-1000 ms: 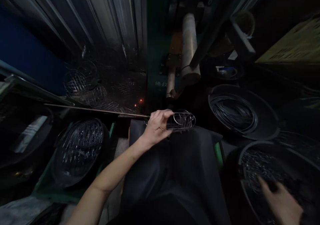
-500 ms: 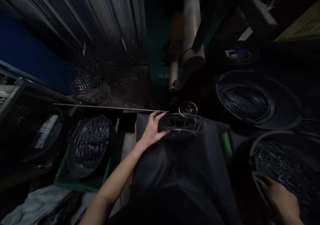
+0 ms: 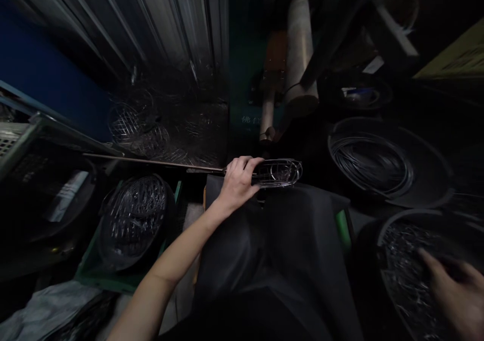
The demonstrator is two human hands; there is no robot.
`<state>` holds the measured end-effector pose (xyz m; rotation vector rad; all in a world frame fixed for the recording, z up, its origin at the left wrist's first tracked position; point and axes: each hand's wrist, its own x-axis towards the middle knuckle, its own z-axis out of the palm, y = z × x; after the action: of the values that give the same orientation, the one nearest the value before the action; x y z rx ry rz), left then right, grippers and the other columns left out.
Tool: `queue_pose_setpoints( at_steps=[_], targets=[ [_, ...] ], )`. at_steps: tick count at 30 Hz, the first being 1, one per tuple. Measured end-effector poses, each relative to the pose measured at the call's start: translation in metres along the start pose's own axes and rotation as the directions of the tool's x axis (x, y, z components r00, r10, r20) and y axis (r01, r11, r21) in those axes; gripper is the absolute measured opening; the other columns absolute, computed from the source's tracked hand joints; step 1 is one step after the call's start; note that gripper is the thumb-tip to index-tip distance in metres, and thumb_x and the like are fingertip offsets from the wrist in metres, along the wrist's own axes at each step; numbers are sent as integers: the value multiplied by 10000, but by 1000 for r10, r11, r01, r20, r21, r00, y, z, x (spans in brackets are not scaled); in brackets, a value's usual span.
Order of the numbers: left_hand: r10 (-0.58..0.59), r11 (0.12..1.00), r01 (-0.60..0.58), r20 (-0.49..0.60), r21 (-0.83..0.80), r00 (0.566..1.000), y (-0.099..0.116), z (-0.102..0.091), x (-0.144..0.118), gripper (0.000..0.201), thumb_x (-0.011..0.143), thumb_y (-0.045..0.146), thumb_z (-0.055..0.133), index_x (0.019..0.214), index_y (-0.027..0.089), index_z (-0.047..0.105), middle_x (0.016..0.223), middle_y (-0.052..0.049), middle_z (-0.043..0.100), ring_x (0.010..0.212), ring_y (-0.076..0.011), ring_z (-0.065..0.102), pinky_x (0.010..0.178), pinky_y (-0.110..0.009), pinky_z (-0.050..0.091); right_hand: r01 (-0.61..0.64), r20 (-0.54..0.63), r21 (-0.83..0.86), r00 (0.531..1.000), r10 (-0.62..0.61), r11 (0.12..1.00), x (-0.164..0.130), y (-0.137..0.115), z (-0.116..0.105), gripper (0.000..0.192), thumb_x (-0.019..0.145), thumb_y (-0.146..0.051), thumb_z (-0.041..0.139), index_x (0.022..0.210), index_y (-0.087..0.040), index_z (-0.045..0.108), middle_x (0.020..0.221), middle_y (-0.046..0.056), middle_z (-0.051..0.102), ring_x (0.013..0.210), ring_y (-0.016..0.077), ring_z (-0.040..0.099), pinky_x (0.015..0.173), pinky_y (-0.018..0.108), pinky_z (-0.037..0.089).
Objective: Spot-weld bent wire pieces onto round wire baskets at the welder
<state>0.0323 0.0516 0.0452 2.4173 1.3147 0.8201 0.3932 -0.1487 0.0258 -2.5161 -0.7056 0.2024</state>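
Over our dark lap, our left hand pinches the wire basket rim firmly; our right hand, fingers loosely spread, gropes in the tub of wire pieces, needing one picked out.

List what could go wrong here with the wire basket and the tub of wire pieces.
1. The left hand pinches the wire basket only at one end, over the dark lap; it could tip or slip.
2. The right hand reaches into the tub of wire pieces in dim light; loose ends might prick fingers.
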Motion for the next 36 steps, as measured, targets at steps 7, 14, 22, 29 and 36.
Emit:
queue_pose_setpoints(
  at_steps=[7,14,22,29,36],
  targets=[
    [56,993,-55,-11,106,998,11,11,7,507,730,134,616,1212,166,462,1122,-111,537,1061,-249,513,944,-436,418,-19,460,627,815,-351,779,-61,-185,37,388,604,-502,730,829,-189,684,710,51,676,585,173,629,576,343,540],
    [108,978,-92,-74,189,991,14,13,9,444,771,135,587,1200,173,478,1113,-108,553,1051,-246,534,1008,-478,383,-99,464,752,782,-416,652,-72,-233,99,417,580,-508,760,738,-145,628,615,9,624,499,121,566,456,244,485],
    [94,979,-66,-139,194,986,8,14,16,409,788,138,563,1186,189,488,1106,-96,559,1043,-233,545,1009,-457,403,304,112,682,856,-505,666,-85,-234,120,298,786,-464,612,799,-167,630,740,23,660,662,141,594,652,272,486],
    [94,980,-65,-154,187,984,3,13,22,375,820,177,545,1192,187,493,1110,-90,561,1052,-219,541,1029,-441,381,491,-31,623,793,-608,609,-85,-239,130,248,833,-410,590,845,-167,639,776,15,660,691,131,600,672,246,464],
    [124,983,-96,-182,157,975,-2,13,33,372,810,176,554,1180,178,508,1113,-92,567,1059,-216,534,1033,-424,366,552,-97,596,770,-631,583,-80,-246,131,228,845,-392,578,840,-169,627,771,18,651,682,131,592,662,246,460]
  ],
)
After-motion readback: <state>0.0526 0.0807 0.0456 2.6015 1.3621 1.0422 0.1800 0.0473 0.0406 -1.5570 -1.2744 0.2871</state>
